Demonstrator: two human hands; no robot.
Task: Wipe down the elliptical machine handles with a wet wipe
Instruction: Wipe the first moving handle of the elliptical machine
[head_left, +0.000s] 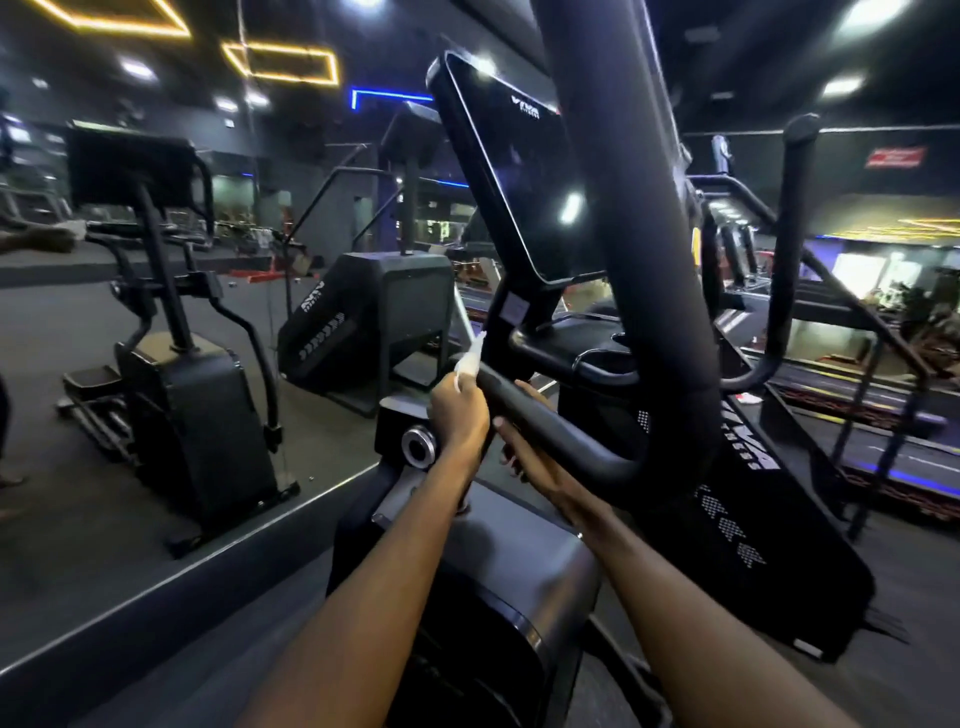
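Handle (540, 426): matt black, smooth; wet wipe (467, 361): thin white cloth-like sheet; console screen (511, 171): glossy black; pivot hub (418, 446): shiny metal.

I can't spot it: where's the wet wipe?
The wet wipe is mid-frame, gripped by the left hand against the black handle, just below the screen.

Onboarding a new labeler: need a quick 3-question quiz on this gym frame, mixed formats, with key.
1. True or false: the left hand holds the white wet wipe against the black handlebar.
2. Multiple choice: the right hand is
A. hanging idle, clear of the machine
B. pressing the console screen
C. on the same handlebar, below the wipe
3. Fill in: the dark console screen sits ____ the hands.

Key: 1 true; 2 C; 3 above.
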